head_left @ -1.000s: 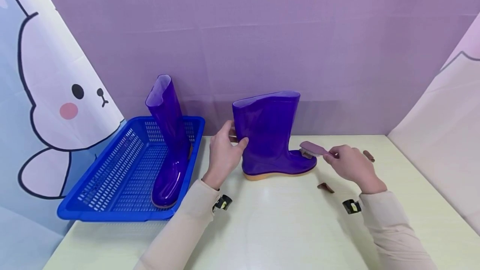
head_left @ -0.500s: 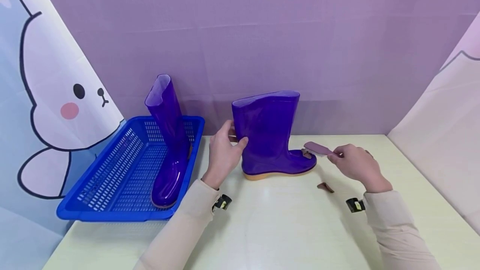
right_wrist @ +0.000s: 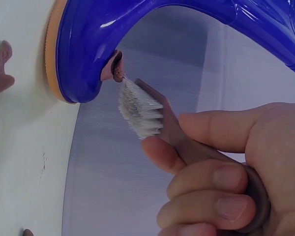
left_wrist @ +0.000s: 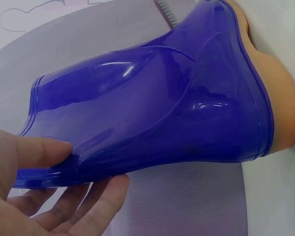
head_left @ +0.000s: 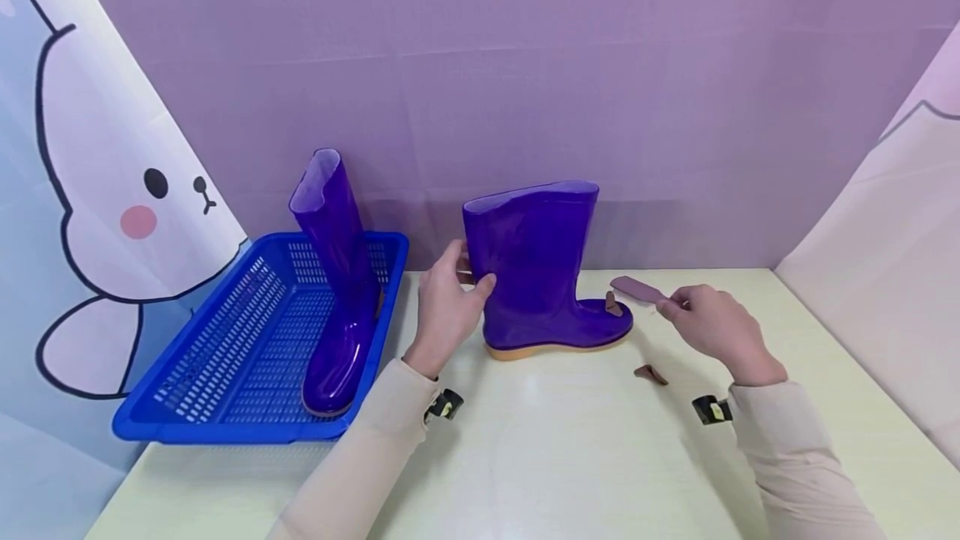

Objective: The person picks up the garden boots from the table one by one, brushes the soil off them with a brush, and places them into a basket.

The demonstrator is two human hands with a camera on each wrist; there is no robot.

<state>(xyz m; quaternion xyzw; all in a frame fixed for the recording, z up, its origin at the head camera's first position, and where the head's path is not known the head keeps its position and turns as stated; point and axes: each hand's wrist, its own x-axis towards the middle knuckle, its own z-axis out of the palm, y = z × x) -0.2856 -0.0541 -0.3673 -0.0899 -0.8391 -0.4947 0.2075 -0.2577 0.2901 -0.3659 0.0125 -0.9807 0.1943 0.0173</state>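
A purple rain boot (head_left: 536, 265) with a tan sole stands upright on the table, toe to the right. My left hand (head_left: 448, 307) holds the back of its shaft, thumb (left_wrist: 44, 150) on the near side and fingers behind. In my right hand (head_left: 712, 323) is a mauve brush (head_left: 636, 288), gripped by its handle just right of the toe. In the right wrist view, its white bristles (right_wrist: 138, 110) reach close to a curled brown flake (right_wrist: 110, 68) stuck on the toe; whether they touch it I cannot tell.
At the left, a blue plastic basket (head_left: 217, 432) holds a second purple boot (head_left: 341, 290), upright and leaning. Another brown flake (head_left: 651, 374) lies on the table (head_left: 540, 457) in front of the toe. A purple cloth (head_left: 480, 107) hangs behind.
The brush has moved right, off the toe, uncovering the brown flake there, which now stands more upright. My right hand has shifted slightly right; the left hand and boot stay nearly still.
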